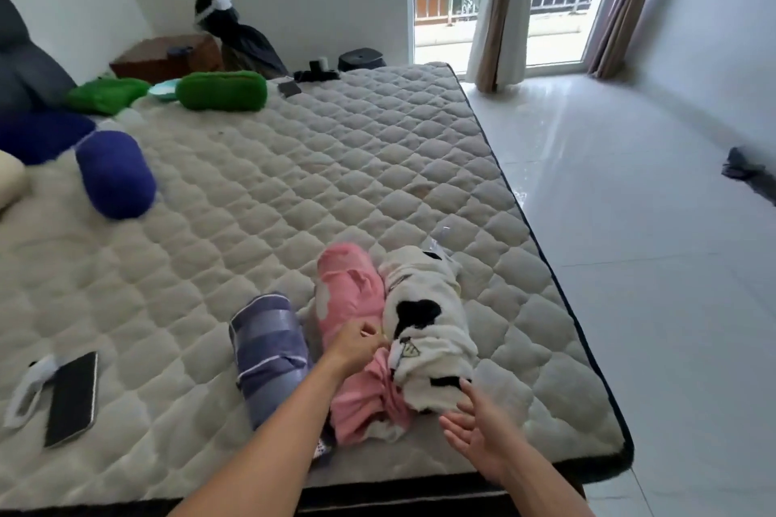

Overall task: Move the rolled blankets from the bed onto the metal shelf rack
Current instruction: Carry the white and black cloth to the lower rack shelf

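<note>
Left hand (pixel 357 342) fingers buried between rolls — cream pillow (pixel 10 180) cut off.

Rolled blankets: one pink (pixel 350 306), one white with black patches (pixel 424 327), one blue-striped (pixel 271 353), on a cream quilted mattress (pixel 294 189).

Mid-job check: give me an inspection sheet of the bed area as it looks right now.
Surface: quilted mattress, bare, no sheet.
Job's things: near edge, purple-grey roll, pink roll and cow-print roll, the last two touching; farther off, blue roll and green roll. Shelf rack not in view.
Clutter: phone near the left edge; dark items at the far edge.
Grippers: left hand pinching at the seam between pink and cow-print rolls; right hand open, fingertips at the cow-print roll's near end.
Cables: nothing seen.
Surroundings: tiled floor, curtains, glass door.
</note>
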A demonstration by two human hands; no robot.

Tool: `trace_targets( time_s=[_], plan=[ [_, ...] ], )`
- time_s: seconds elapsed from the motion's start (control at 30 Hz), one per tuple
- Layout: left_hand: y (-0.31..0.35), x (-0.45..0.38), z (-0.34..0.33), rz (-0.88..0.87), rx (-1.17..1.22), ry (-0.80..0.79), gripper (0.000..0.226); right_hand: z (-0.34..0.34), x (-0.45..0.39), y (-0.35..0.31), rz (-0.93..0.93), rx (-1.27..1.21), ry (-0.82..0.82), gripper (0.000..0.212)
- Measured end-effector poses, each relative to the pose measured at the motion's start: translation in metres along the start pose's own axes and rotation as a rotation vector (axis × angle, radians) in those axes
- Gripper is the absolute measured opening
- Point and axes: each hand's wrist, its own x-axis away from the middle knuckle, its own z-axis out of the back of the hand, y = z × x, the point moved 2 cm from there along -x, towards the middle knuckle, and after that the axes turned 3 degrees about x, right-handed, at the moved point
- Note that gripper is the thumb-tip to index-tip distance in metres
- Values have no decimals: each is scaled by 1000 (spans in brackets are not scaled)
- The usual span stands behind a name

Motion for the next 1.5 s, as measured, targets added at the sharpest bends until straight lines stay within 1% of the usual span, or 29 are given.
trace_targets(
  time_s=[0.07,0.1,0.13,0.2,0.23,0.27,0.3,0.37,0.4,0.43,0.53,0.6,0.63,0.67,0.73,0.77,0.8,0.87,0.9,0.97,1.0,1.1,1.17,1.23,1.33,1.37,1.43,1.5],
  plan=[
    [8,-24,1,20,-30,-13,32,-10,-15,-6,-23,-8,3,65],
    [12,-35,2,43,-32,-8,22,-16,-21,-12,-12,-7,6,61],
    [16,-45,2,46,-25,-20,7,-23,-27,-20,15,-22,13,55],
    [22,-68,0,74,-61,-40,59,-27,-44,-36,80,-53,86,48],
    [28,-75,-1,82,-111,-44,73,-26,-52,-44,107,-65,136,49],
    [33,-83,-2,82,-150,-38,75,-23,-61,-53,129,-79,168,54],
    [41,-90,-3,87,-173,-44,70,-20,-68,-61,131,-83,190,62],
    [58,-108,-5,74,-167,-56,58,-3,-100,-72,137,-96,228,88],
    [66,-117,-6,81,-160,-55,56,3,-112,-76,125,-86,233,100],
    [73,-129,-8,81,-150,-45,56,8,-121,-80,111,-91,248,104],
    [87,-157,-14,168,-114,-43,64,19,-138,-92,119,-109,315,87],
    [86,-175,-18,256,-46,-56,86,16,-135,-102,127,-121,345,80],
    [85,-180,-20,312,3,-71,95,12,-130,-107,131,-108,361,73],
    [87,-181,-24,361,51,-89,95,8,-127,-112,139,-81,391,62],
    [85,-188,-32,418,127,-121,78,5,-124,-121,146,-62,442,44],
    [84,-190,-35,428,143,-136,68,5,-124,-124,152,-70,447,38],
    [81,-195,-38,430,135,-133,56,6,-125,-126,156,-72,448,37],
    [78,-202,-39,367,111,-89,26,10,-128,-130,161,-68,448,36],
    [77,-204,-38,354,113,-65,16,11,-128,-132,160,-70,444,33],
    [79,-206,-35,349,138,-20,7,14,-127,-137,160,-74,432,26],
    [81,-204,-34,331,145,-10,9,15,-125,-139,163,-79,427,22],
    [90,-195,-31,273,176,-18,29,14,-120,-146,207,-84,383,12],
    [95,-187,-25,224,210,-10,35,11,-118,-153,242,-106,341,11],
    [102,-178,-14,173,238,24,34,5,-117,-160,246,-139,266,17],
    [112,-159,10,115,329,122,25,-10,-114,-172,188,-216,89,47],
    [116,-150,19,89,351,155,20,-18,-110,-176,185,-210,51,50],
    [118,-131,40,45,396,220,11,-36,-102,-183,215,-185,-14,42],
    [115,-108,62,22,430,293,13,-60,-95,-184,234,-158,-88,36]
  ],
)
